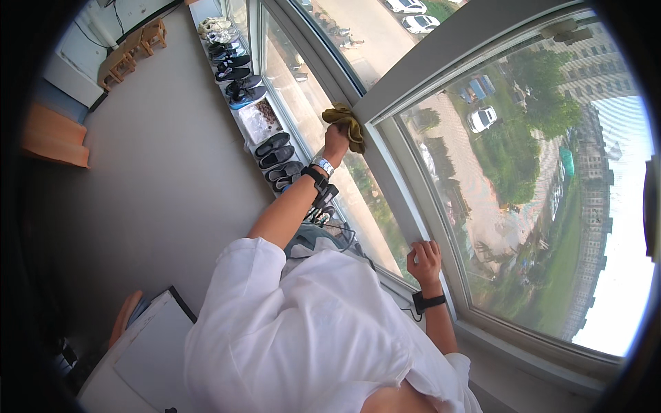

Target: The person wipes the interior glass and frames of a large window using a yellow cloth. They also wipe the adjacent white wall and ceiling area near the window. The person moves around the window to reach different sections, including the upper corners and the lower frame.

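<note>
My left hand [336, 142] grips a yellow-brown cloth [355, 129], which is pressed against the window frame [366, 109] near where its bars meet. A metal watch [323, 165] and a black strap with a device [325, 192] are on that forearm. Lower right, my right hand [426, 259] rests with curled fingers at the upright frame bar beside the large window pane [496, 170]; whether it grips the bar's edge I cannot tell. A black band [429, 302] circles the right wrist.
Several pairs of shoes [247, 97] line the windowsill, with a tray of small brown items and clear plastic [254, 122] among them. Dark cables [353, 238] and grey-green fabric lie near my body. Wooden stools [117, 64] stand at the far wall; a white cabinet [155, 340] is lower left.
</note>
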`<state>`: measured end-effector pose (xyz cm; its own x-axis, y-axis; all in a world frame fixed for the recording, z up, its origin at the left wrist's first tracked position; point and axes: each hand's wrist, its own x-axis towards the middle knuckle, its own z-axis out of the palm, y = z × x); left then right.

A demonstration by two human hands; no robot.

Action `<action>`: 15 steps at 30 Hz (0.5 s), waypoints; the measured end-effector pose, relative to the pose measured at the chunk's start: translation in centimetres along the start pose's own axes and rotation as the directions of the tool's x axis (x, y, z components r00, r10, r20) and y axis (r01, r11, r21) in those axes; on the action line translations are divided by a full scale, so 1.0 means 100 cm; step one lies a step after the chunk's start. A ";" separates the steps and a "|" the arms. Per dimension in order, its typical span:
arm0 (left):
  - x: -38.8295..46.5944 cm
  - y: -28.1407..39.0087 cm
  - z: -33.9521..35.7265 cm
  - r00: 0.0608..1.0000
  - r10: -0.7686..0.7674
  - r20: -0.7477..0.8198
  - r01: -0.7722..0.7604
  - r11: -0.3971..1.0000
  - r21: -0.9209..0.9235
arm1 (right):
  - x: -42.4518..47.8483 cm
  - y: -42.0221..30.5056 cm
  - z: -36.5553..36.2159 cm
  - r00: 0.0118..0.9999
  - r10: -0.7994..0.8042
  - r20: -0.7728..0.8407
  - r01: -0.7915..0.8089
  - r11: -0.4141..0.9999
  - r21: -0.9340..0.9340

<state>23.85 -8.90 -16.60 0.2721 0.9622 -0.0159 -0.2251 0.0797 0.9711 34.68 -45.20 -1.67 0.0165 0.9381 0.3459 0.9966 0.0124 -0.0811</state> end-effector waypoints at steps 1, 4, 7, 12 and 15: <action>0.006 0.010 -0.005 0.999 0.040 -0.017 -0.040 0.999 0.032 | -0.001 0.000 0.001 1.000 0.023 -0.013 -0.023 1.000 0.003; 0.006 0.033 -0.017 0.993 0.068 0.092 -0.085 0.977 0.193 | -0.006 -0.006 -0.002 0.997 0.083 -0.001 -0.083 0.997 -0.013; 0.002 0.048 -0.022 0.957 0.158 0.242 -0.225 0.934 0.278 | -0.004 -0.021 -0.004 0.983 0.180 -0.026 -0.179 0.984 0.021; 0.024 0.081 -0.037 0.862 0.284 0.420 -0.426 0.854 0.298 | 0.053 -0.063 0.022 0.975 0.221 -0.036 -0.214 0.966 0.146; 0.035 0.123 -0.039 0.786 0.285 0.548 -0.549 0.729 0.408 | 0.084 -0.076 0.058 0.965 0.260 -0.040 -0.244 0.943 0.227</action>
<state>18.34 -3.51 -5.62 0.6627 0.6361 0.3952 0.0682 -0.5768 0.8140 26.80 -35.46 -3.54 0.2780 0.8945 0.3502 0.9174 -0.1391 -0.3729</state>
